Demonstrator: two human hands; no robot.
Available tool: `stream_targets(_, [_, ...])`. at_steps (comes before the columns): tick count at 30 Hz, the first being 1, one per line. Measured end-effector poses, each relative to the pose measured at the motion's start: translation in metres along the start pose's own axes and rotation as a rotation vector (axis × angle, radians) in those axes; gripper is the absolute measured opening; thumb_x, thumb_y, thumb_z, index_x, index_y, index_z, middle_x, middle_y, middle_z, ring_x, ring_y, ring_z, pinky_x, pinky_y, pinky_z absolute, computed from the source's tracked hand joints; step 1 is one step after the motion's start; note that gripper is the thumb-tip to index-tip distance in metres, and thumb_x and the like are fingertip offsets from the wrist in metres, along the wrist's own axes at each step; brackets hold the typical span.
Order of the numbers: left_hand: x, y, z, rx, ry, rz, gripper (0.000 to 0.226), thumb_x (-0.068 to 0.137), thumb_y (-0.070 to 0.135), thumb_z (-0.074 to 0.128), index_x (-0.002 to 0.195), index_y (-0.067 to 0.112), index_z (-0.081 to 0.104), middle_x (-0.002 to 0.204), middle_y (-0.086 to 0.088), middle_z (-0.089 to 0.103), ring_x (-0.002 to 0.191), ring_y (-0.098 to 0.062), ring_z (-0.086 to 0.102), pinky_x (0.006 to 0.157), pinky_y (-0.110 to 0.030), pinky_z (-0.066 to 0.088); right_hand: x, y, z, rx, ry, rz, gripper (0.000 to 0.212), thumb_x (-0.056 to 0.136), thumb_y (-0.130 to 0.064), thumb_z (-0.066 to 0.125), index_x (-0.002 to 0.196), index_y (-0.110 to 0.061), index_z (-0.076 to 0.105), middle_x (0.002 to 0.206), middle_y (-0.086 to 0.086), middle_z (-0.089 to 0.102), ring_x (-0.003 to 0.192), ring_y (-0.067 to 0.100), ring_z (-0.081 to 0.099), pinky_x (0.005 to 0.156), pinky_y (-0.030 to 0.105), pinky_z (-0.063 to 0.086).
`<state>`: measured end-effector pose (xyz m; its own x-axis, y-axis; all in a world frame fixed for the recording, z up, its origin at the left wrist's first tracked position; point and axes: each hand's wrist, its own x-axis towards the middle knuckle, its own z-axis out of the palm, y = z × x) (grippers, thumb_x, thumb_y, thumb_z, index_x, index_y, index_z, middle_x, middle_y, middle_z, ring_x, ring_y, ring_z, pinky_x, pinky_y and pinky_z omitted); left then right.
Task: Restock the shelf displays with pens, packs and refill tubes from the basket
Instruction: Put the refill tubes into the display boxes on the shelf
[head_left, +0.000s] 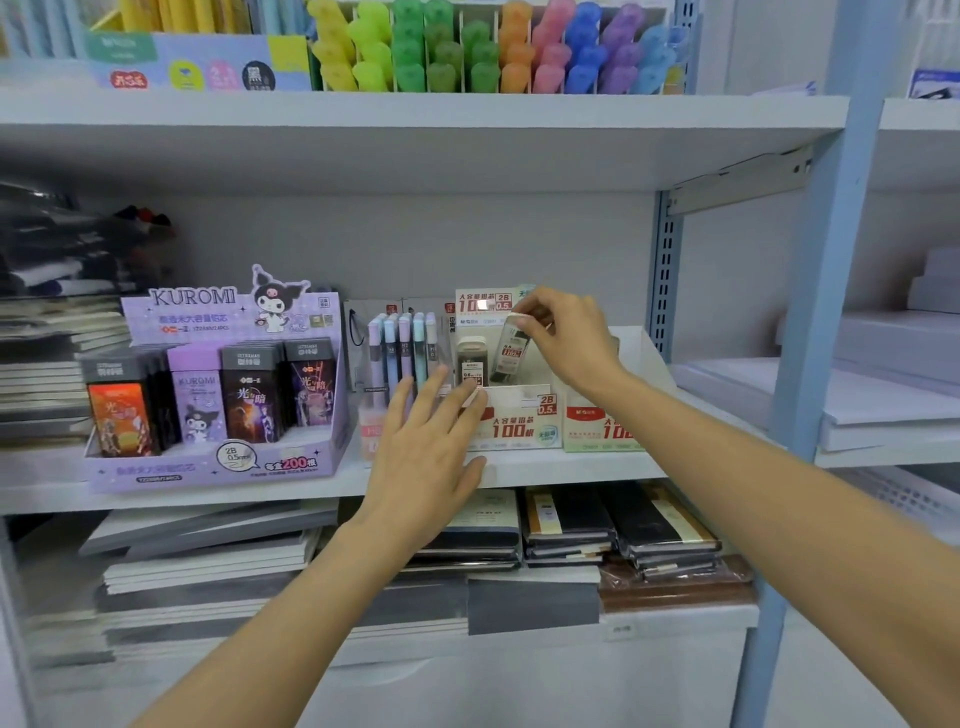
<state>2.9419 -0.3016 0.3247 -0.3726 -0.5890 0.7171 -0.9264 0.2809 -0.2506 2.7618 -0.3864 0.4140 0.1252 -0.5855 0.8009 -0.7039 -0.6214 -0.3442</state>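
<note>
Two arms are picked up in the head view right now, and both are seen bare: the left forearm (291, 597) is shown uncovered from the wrist down to the bottom edge, the right forearm (753, 467) uncovered from the wrist out to the right-hand edge. The left grip (426, 452) and the right grip (566, 338) are seen bare as well, with long, slim fingers. What is worn higher up cannot be told, since both arms are cut off by the frame.

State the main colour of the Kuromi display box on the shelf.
Pale purple; the cardboard Kuromi display box shows best in the head view.
</note>
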Motion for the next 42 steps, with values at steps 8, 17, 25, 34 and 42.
stream_targets(8, [-0.003,-0.002,-0.002,-0.089,-0.007,0.028,0.059,0.091,0.039,0.057,0.144,0.018,0.042,0.156,-0.003,0.033,0.150,-0.026,0.010,0.121,-0.047,-0.001,-0.011,0.004,0.008,-0.162,-0.240,0.013,0.021,0.093,-0.027,0.061,0.114,-0.021,0.062,0.111,-0.001,0.068,0.100,0.016,0.063,0.088,0.036,0.053])
stream_targets(17, [-0.099,0.025,0.020,-0.496,0.043,-0.055,0.009,0.085,0.014,0.064,0.094,0.015,0.063,0.087,0.004,0.060,0.083,-0.016,0.051,0.071,-0.032,0.043,-0.130,-0.020,-0.002,0.221,-0.109,-0.163,0.014,0.092,-0.018,0.061,0.102,-0.011,0.068,0.096,0.001,0.067,0.081,0.012,0.062,0.072,0.019,0.048])
stream_targets(25, [-0.285,0.091,0.115,-0.772,-0.979,-0.276,0.009,0.083,0.023,0.069,0.091,0.023,0.070,0.084,0.009,0.069,0.078,-0.010,0.063,0.073,-0.028,0.047,-0.374,0.037,0.095,0.280,-0.831,0.312,0.012,0.090,-0.022,0.066,0.097,-0.013,0.070,0.092,-0.003,0.070,0.077,0.008,0.060,0.072,0.021,0.046])
stream_targets(34, [-0.421,0.147,0.191,-0.646,-1.239,-0.760,0.037,0.082,0.040,0.072,0.111,0.019,0.063,0.101,0.000,0.070,0.096,-0.020,0.064,0.078,-0.030,0.047,-0.541,0.073,0.162,0.089,-1.281,0.701,0.024,0.084,-0.043,0.070,0.085,-0.023,0.056,0.080,-0.005,0.061,0.078,0.016,0.059,0.066,0.028,0.044])
stream_targets(42, [-0.427,0.167,0.212,-0.565,-1.123,-0.878,0.041,0.071,0.050,0.079,0.094,0.021,0.062,0.096,0.000,0.060,0.088,-0.021,0.061,0.065,-0.032,0.041,-0.566,0.077,0.178,0.090,-1.287,0.836,0.041,0.068,-0.028,0.086,0.099,-0.014,0.063,0.082,0.000,0.065,0.077,0.015,0.060,0.063,0.025,0.041])
